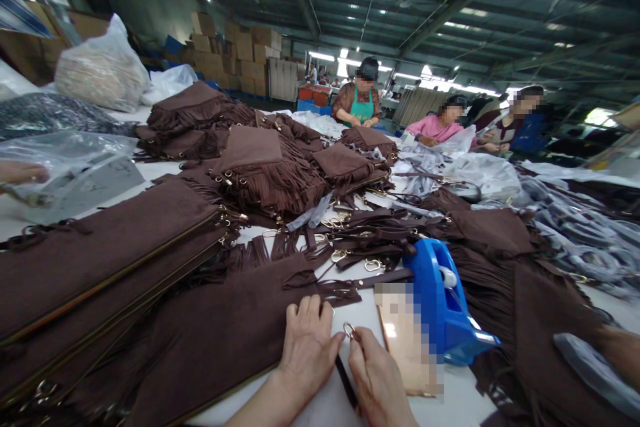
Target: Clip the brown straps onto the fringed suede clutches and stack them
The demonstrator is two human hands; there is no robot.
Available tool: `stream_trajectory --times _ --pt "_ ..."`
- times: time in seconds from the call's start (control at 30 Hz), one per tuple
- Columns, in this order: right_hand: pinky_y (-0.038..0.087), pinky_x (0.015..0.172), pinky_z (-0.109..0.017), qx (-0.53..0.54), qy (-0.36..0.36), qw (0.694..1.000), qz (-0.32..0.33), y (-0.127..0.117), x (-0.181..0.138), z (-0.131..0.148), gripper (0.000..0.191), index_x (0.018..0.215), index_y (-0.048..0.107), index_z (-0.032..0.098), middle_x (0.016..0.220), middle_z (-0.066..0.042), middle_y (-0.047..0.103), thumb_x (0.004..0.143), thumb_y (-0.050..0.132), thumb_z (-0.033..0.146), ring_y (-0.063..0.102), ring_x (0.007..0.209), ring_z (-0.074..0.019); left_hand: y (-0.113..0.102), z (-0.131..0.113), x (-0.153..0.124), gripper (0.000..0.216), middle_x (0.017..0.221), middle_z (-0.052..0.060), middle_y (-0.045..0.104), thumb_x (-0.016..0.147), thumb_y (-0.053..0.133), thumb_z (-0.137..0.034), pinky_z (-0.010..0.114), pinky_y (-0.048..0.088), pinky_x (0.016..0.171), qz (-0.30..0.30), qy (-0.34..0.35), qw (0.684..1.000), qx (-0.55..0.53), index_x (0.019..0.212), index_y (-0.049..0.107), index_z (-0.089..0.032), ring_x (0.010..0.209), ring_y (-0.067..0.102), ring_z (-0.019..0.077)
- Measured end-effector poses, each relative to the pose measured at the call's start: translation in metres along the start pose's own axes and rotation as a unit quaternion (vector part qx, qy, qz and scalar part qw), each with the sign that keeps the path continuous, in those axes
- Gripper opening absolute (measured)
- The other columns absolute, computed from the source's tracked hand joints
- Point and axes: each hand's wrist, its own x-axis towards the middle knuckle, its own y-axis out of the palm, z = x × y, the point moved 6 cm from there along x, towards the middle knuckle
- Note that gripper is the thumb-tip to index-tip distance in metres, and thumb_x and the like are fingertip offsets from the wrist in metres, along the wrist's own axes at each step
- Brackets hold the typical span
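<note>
The dark strap (345,377) lay on the white table (460,390), between the person's two hands and beside the nearest bag (215,333). The right hand (375,370) was closed, with a gold clip (349,329) pinched at its fingertips. The left hand (310,340) rested at the bag's end, fingers half bent; whether they gripped something, I could not tell. In my judgement, the strap was light and soft, bending easily, while the clip was hard and rather slippery, best taken by its metal sides. I counted one strap between the hands, one pinched clip, one blue holder (440,300) and three nearby co-workers (361,107); the heaped bags (253,147) overlapped too much for counting.
</note>
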Motion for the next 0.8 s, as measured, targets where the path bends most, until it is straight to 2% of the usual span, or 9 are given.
stream_trajectory --times 0.1,0.2,0.3,0.47,0.63,0.7,0.8 --pt "0.035 0.063 -0.029 0.0 0.026 1.0 0.005 -0.003 0.001 -0.005 0.036 0.087 0.05 0.024 0.074 -0.003 0.063 0.084 0.021 0.044 0.059 0.07 -0.0212 0.009 -0.002 -0.007 0.049 0.117 0.018 0.054 0.081 0.049 -0.04 0.05 0.037 0.089 0.015 0.045 0.999 0.021 0.118 0.05 -0.008 0.108 0.045 0.032" --pt "0.034 0.062 -0.029 0.006 0.021 1.0 -0.003 -0.005 0.0 -0.008 0.034 0.085 0.05 0.024 0.072 -0.002 0.061 0.085 0.021 0.044 0.058 0.068 -0.0202 0.016 0.004 -0.017 0.052 0.131 0.018 0.045 0.083 0.044 -0.028 0.046 0.032 0.098 0.073 0.118 0.99 0.02 0.131 0.037 -0.007 0.121 0.038 0.0296" --pt "0.032 0.061 -0.029 0.004 0.021 1.0 -0.002 -0.003 0.001 -0.011 0.033 0.083 0.05 0.024 0.069 -0.001 0.06 0.085 0.022 0.043 0.057 0.067 -0.0198 0.015 0.012 -0.018 0.054 0.134 0.013 0.044 0.079 0.043 -0.017 0.043 0.03 0.101 0.099 0.102 0.99 -0.006 0.132 0.036 -0.012 0.123 0.036 0.0265" --pt "0.033 0.063 -0.029 -0.005 0.022 1.0 -0.011 -0.005 0.002 -0.009 0.034 0.083 0.05 0.024 0.073 -0.003 0.062 0.085 0.021 0.041 0.058 0.07 -0.0204 0.012 0.006 -0.008 0.048 0.124 0.016 0.051 0.079 0.048 -0.023 0.047 0.035 0.094 0.05 0.014 0.999 0.015 0.124 0.046 -0.009 0.114 0.042 0.0302" --pt "0.034 0.06 -0.029 -0.035 0.012 0.999 0.015 -0.007 0.001 -0.005 0.036 0.084 0.049 0.023 0.071 -0.005 0.061 0.084 0.018 0.042 0.058 0.067 -0.0211 0.017 -0.005 -0.004 0.044 0.11 0.022 0.056 0.076 0.039 -0.001 0.044 0.045 0.078 0.026 0.059 0.989 0.13 0.119 0.049 -0.001 0.099 0.051 0.0308" --pt "0.035 0.061 -0.03 -0.041 0.017 0.999 0.021 -0.008 0.003 -0.001 0.037 0.084 0.048 0.022 0.072 -0.006 0.061 0.083 0.016 0.042 0.059 0.069 -0.0224 0.017 -0.005 -0.002 0.042 0.102 0.022 0.059 0.074 0.037 0.003 0.042 0.046 0.072 0.025 0.073 0.986 0.147 0.114 0.051 0.002 0.09 0.054 0.0299" --pt "0.034 0.062 -0.031 -0.048 0.019 0.998 0.023 -0.007 0.007 0.007 0.036 0.083 0.046 0.022 0.072 -0.006 0.061 0.083 0.015 0.04 0.059 0.071 -0.0237 0.016 -0.001 0.004 0.032 0.087 0.015 0.061 0.077 0.037 0.001 0.039 0.046 0.067 0.027 0.08 0.988 0.132 0.1 0.059 -0.004 0.079 0.055 0.0267"
